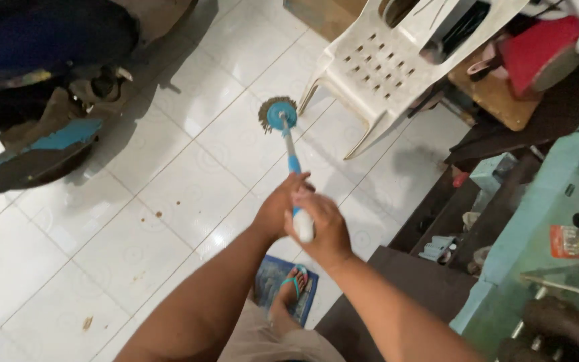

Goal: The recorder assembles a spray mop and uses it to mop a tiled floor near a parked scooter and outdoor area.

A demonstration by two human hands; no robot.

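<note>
A dark scooter (41,100) stands at the far left on the white tiled floor (135,221), which carries a few brown specks. Near the middle, the left hand (277,211) and the right hand (323,228) are both clamped on the blue-and-white mop handle (295,167) — right just behind left. The round mop head (279,115) rests on the tiles, beside a white plastic chair (383,67) tipped over further right.

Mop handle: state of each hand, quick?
Left hand: closed on the mop handle, lower on it.
Right hand: closed on the handle's white top end.
</note>
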